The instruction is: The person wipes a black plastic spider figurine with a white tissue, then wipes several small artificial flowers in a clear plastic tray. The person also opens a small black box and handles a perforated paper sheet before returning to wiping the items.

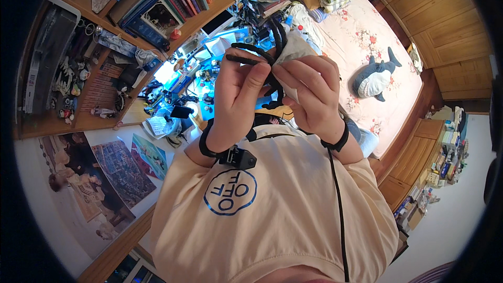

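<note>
A dark object with several long, curved limbs is held up in front of my chest. My left hand pinches it between thumb and fingers, and two limbs lie across its fingertips. A pale grey-white piece of cloth or paper is in my right hand, pressed close against the dark object's middle. Other limbs stick up beyond the hands and hang down between them. The fingers hide the object's centre. A black wristband circles each wrist; the left one carries a small black device.
Beyond my hands is a crowded, brightly lit desk. Wooden shelves with books and figurines rise at left. To the right, a bed bears a plush shark and pillows. A black cable runs down my shirt.
</note>
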Tool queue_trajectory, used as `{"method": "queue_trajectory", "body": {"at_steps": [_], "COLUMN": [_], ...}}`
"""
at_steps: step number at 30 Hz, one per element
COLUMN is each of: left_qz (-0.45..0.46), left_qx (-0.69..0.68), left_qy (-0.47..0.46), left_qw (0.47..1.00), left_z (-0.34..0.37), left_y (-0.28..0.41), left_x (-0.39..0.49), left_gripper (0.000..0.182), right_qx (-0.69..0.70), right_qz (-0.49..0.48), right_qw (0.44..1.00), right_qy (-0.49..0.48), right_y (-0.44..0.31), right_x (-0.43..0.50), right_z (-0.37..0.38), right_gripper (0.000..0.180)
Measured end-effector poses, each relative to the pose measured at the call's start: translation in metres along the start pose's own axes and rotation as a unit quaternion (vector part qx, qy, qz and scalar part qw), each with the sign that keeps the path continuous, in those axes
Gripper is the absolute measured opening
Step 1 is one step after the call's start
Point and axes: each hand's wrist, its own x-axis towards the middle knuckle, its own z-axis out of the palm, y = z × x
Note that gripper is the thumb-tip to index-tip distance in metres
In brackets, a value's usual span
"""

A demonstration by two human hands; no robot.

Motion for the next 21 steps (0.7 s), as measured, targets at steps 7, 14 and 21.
{"method": "queue_trajectory", "body": {"at_steps": [7, 14, 21], "left_qz": [0.042, 0.029, 0.038], "left_qx": [-0.047, -0.018, -0.055], "left_qy": [-0.010, 0.039, 0.005], "left_qw": [0.998, 0.999, 0.998], "left_z": [0.001, -0.002, -0.008], "left_y": [-0.002, 0.005, 0.007], "left_x": [0.002, 0.000, -0.003], "left_gripper": [0.020, 0.018, 0.016], "right_qx": [0.100, 0.472, 0.631], "right_qz": [-0.038, 0.174, 0.482], "right_qw": [0.992, 0.865, 0.554], "right_qy": [-0.069, -0.005, 0.250], "right_y": [0.001, 0.015, 0.025], "right_x": [0.000, -0.021, -0.034], "right_z": [-0.013, -0.035, -0.056], "right_gripper": [0.032, 0.048, 0.048]}}
